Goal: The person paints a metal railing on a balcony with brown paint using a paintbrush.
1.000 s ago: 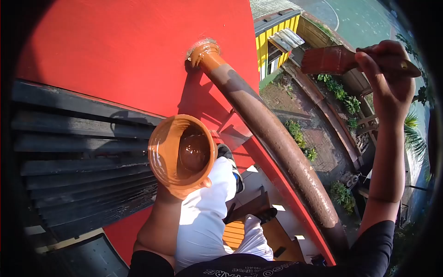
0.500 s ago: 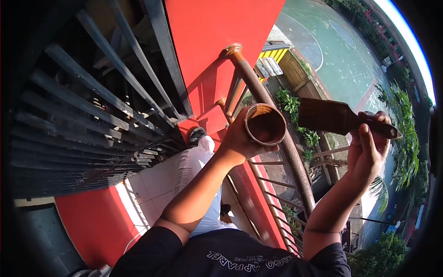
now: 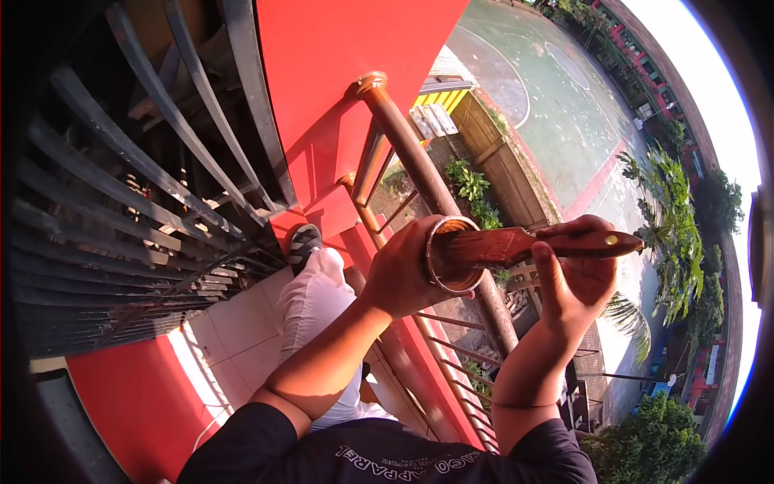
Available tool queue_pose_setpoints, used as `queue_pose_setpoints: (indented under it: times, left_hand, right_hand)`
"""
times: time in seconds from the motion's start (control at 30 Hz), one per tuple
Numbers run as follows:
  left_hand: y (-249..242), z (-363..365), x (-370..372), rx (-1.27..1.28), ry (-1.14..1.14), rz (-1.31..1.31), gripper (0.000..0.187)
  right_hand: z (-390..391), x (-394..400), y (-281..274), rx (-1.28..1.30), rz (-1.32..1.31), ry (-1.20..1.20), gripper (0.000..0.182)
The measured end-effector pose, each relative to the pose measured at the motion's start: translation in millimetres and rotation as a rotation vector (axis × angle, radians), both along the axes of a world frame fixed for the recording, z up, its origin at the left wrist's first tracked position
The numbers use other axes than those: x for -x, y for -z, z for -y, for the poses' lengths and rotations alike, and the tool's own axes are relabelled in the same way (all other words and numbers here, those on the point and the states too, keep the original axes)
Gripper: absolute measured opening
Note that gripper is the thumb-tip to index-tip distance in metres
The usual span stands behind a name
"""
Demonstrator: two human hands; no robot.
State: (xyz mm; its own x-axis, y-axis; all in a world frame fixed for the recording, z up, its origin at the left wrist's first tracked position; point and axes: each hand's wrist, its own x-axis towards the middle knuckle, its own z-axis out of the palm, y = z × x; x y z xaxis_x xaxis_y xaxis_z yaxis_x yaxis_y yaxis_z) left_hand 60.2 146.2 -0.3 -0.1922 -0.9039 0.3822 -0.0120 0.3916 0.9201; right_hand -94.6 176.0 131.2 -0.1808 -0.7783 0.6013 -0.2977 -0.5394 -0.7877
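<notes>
My left hand (image 3: 407, 270) is wrapped round a small round paint can (image 3: 457, 282), its open mouth tilted toward the camera and brown paint coating the inside. Between the thumb and fingers of my right hand (image 3: 576, 274) is a paintbrush (image 3: 516, 244) with a brown, paint-stained handle. The brush lies nearly level, with its bristles reaching inside the can's rim. Just behind the can runs a brown metal handrail (image 3: 415, 165), fixed to a red wall (image 3: 347, 40).
Dark metal bars (image 3: 153, 185) stand on the left. Pale floor tiles (image 3: 242, 323) lie below, beside a red ledge (image 3: 431, 355) with thin railing bars. Beyond the rail, far below, are plants (image 3: 468, 185), a wooden fence (image 3: 500, 153) and a green court (image 3: 572, 121).
My right hand has moved left and turned the paintbrush, bringing its bristles from beside the can into its mouth. The whole view has shifted slightly.
</notes>
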Motion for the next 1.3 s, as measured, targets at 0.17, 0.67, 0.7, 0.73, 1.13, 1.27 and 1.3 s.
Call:
queue_pose_setpoints:
  times: [0.17, 0.67, 0.7, 0.73, 1.13, 1.27, 1.3]
  left_hand:
    - [0, 2, 3, 0.074, -0.075, 0.045, 0.087]
    - [4, 8, 0, 0.118, -0.120, -0.014, 0.076]
    - [3, 8, -2, 0.117, -0.126, -0.004, 0.076]
    - [1, 8, -4, 0.115, -0.132, 0.004, 0.076]
    - [0, 11, -23, 0.106, -0.154, -0.043, 0.080]
    - [0, 14, -27, 0.108, -0.195, -0.065, 0.080]
    - [2, 16, -27, 0.121, -0.210, -0.053, 0.079]
  right_hand:
    - [6, -2, 10, -0.023, -0.117, 0.037, 0.028]
    - [11, -22, 22, -0.039, -0.174, 0.108, 0.029]
    - [10, -25, 21, -0.029, -0.115, 0.131, 0.028]
    - [10, -23, 22, -0.053, -0.243, 0.087, 0.027]
    - [13, 7, 18, -0.140, 0.082, -0.037, 0.041]
    - [21, 18, 22, -0.112, 0.061, -0.103, 0.043]
    - [23, 22, 24, -0.108, 0.055, -0.122, 0.043]
